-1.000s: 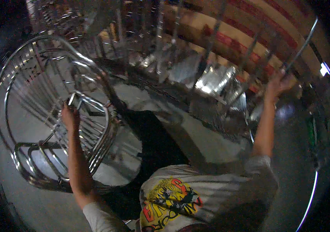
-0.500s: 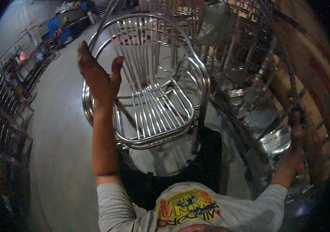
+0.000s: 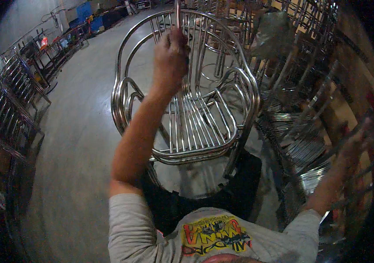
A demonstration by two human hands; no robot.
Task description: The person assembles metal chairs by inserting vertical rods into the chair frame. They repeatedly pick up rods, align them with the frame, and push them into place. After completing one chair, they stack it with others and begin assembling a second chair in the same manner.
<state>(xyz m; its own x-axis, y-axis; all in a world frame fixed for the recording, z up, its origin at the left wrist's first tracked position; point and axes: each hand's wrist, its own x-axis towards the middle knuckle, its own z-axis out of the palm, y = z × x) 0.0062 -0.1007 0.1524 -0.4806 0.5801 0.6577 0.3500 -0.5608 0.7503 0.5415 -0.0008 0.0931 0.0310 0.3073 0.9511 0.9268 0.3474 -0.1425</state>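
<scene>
A shiny metal tube armchair (image 3: 182,151) stands in front of me, with slatted seat, rounded back and looped armrests. My left hand (image 3: 171,57) is in front of its backrest, fingers closed round an upright metal tube (image 3: 178,13) that sticks up above the fist. How far that tube runs below the hand is hidden. Far out to the right, my right hand (image 3: 362,136) is dim and smeared beside several metal tubes; its fingers cannot be made out.
Slatted metal chair parts (image 3: 307,151) lie at my right, with stacked metal frames (image 3: 314,26) behind. A grey-green wrapped bundle (image 3: 272,33) hangs among them. More metal chairs (image 3: 14,96) line the left side. Blue boxes (image 3: 101,22) stand at the far left.
My left hand has moved right and closed from spread fingers onto the metal tube. My right hand has moved farther out to the right. The chair sits farther right in view.
</scene>
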